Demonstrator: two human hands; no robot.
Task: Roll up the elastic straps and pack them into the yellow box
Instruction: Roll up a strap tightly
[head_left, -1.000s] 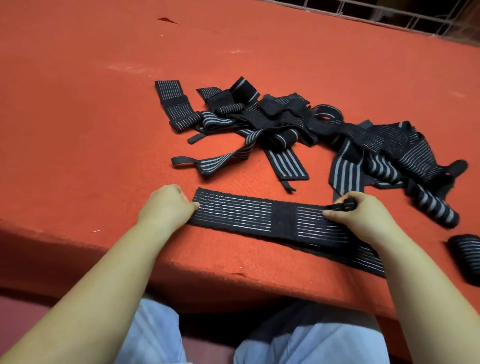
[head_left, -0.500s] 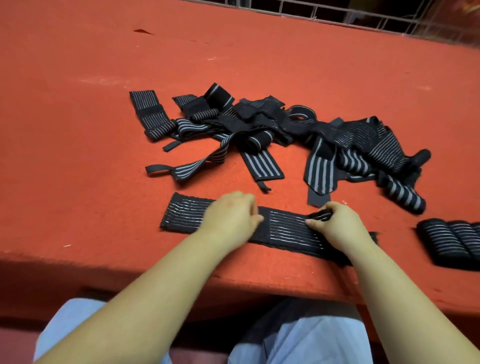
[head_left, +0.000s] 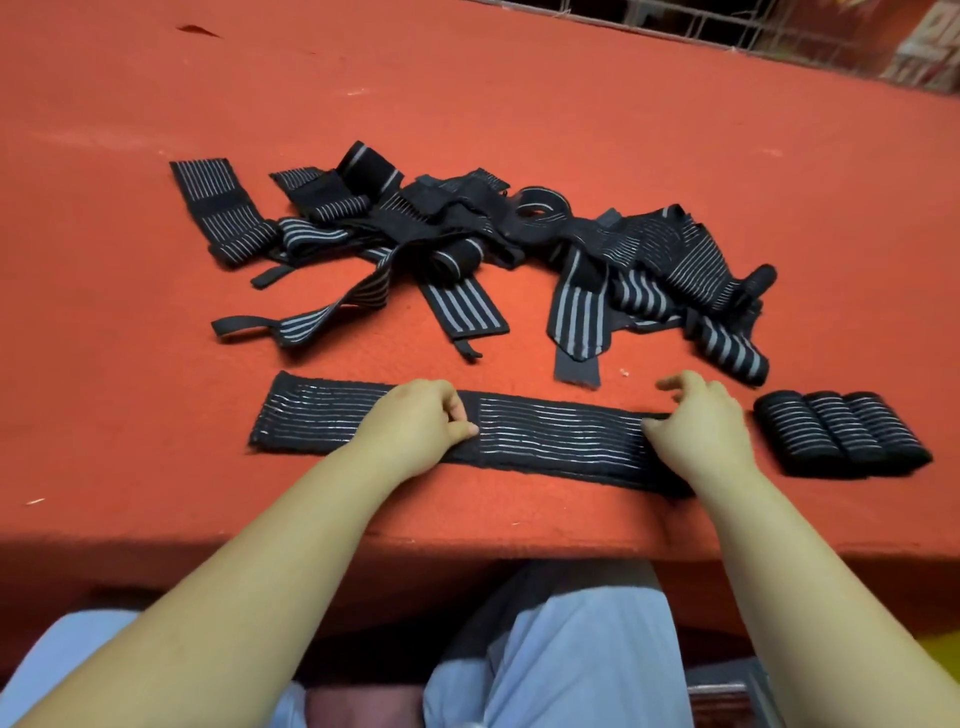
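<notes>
So there's one long black strap (head_left: 545, 436) with thin silvery stripes laid out flat along the near edge of the red counter (head_left: 519, 104), running left to right. The person's left hand (head_left: 415, 426) sits on it around the middle, fingers curled and thumb tip touching the fabric, so the grip looks like a pinch on the strap there. The right hand (head_left: 696, 426) is over at the right end of the same strap, thumb pressing against the fabric where it seems to start folding or rolling over, but the other fingers are lifted a bit and loosely bent. Honestly can't tell how tight that grip is, though the thumb side is definitely on the strap.

Just to the right of that hand, sitting apart from it, are three rolled straps (head_left: 841, 431) lined up side by side and touching each other. Further back on the counter is a messy pile of loose straps (head_left: 493, 244), all tangled up, some with wide grey stripes and some with thin ones, a few ends sticking out toward the front.

No yellow box visible from here. Light blue trousers (head_left: 561, 665) show below the counter edge.
</notes>
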